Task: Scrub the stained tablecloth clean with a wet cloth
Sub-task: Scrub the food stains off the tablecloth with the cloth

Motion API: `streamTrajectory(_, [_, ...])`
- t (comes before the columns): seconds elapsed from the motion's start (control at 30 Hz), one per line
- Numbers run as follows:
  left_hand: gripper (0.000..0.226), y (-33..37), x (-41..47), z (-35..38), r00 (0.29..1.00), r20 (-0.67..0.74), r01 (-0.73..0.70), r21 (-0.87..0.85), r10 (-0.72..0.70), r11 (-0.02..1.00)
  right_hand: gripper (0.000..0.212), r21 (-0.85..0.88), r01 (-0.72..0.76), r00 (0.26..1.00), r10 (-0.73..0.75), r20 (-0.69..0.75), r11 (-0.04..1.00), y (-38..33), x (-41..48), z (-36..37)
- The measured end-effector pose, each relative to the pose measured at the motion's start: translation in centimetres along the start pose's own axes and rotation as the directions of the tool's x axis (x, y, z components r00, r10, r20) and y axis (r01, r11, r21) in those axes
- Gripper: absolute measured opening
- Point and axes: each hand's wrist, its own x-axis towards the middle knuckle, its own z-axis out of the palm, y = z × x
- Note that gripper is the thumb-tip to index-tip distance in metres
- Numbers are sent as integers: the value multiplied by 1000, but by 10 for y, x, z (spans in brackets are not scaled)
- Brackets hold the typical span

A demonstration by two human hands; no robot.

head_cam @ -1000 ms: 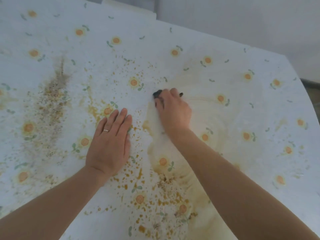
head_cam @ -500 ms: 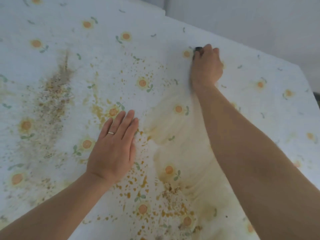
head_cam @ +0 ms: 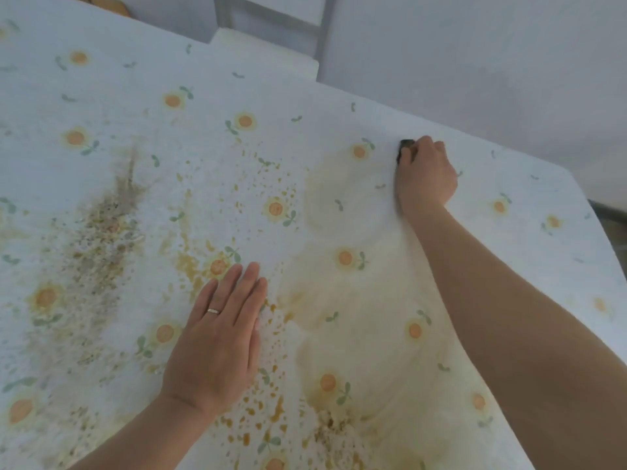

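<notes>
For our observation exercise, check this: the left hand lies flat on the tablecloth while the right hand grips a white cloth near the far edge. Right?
One slip: in the head view the cloth in the right hand is dark, not white. The left hand does lie flat on the tablecloth.

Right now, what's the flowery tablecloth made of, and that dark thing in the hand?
The tablecloth looks like matte printed plastic or coated cloth: the stains smear across it in pale wet arcs. The dark thing gripped by the right hand is mostly hidden; it may be cloth or sponge, I can't tell which.
</notes>
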Motion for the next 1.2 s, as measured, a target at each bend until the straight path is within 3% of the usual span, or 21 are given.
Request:
streamTrajectory(0.07, [59,0,0,0,1000,-2,-4,4,4,1000,29,49,-46,999,46,10,998,-30,34,11])
streamTrajectory(0.13, [59,-1,1,0,1000,-8,-4,10,5,1000,29,83,4,1000,-6,27,997,-64,42,20])
streamTrajectory(0.3, [60,-1,3,0,1000,-1,-7,14,7,1000,25,119,387,911,-399,101,914,-74,-40,20])
streamTrajectory(0.37, [60,-1,2,-1,1000,12,-7,20,7,1000,24,138,432,891,-446,88,891,-43,-71,8])
streamTrajectory(0.5, [61,-1,1,-2,1000,24,-8,26,7,1000,30,29,268,961,-269,61,963,-8,-31,2])
streamTrajectory(0.63, [61,0,2,-2,1000,20,-12,27,12,1000,30,31,35,999,-36,27,999,-47,49,16])
streamTrajectory(0.73, [60,-1,2,-1,1000,23,-5,21,5,1000,28,82,114,991,-119,59,990,-100,49,29])
streamTrajectory(0.8, [60,0,2,-1,1000,17,1,20,-1,1000,28,97,306,942,-316,115,947,-129,17,31])
streamTrajectory(0.9, [60,0,2,-2,1000,20,-3,10,2,1000,28,151,543,799,-564,209,826,-121,-49,22])
streamTrajectory(0.97, [60,-1,2,-2,1000,23,2,21,-3,1000,27,196,633,713,-663,228,749,-84,-93,6])
streamTrajectory(1.03, [60,-1,2,-2,999,32,6,16,-6,1000,27,217,660,680,-695,234,719,-38,-105,-6])
streamTrajectory(1.1, [60,-2,3,0,1000,25,6,20,-6,1000,30,111,606,752,-612,245,788,-14,-68,-8])
streamTrajectory(1.2, [59,0,1,0,1000,11,9,6,-9,1000,30,-37,349,932,-343,120,936,-9,9,-1])
